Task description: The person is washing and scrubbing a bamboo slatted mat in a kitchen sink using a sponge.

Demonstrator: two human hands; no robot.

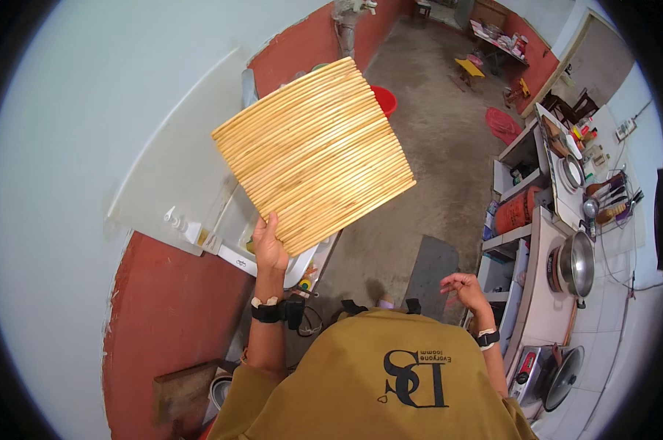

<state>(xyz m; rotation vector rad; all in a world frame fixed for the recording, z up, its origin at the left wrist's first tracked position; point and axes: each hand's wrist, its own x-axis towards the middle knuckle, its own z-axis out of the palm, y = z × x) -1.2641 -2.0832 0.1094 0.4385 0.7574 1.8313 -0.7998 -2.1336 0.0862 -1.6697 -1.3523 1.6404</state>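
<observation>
My left hand (270, 245) grips the near corner of a square mat of yellowish bamboo sticks (315, 154), thumb on its upper face. The mat is held up and tilted, and light glares off its right part. Behind it, a white sink (238, 263) is partly hidden. My right hand (462, 289) holds nothing; its fingers are loosely apart near the front of the right-hand counter, over the floor.
Along the right, a tiled counter (540, 280) carries a metal pan (577, 263), a gas stove (532, 374) and a glass lid (564, 378). A pump bottle (176, 221) stands by the sink. A dark mat (433, 269) lies on the concrete floor. A red bucket (385, 100) stands beyond the bamboo mat.
</observation>
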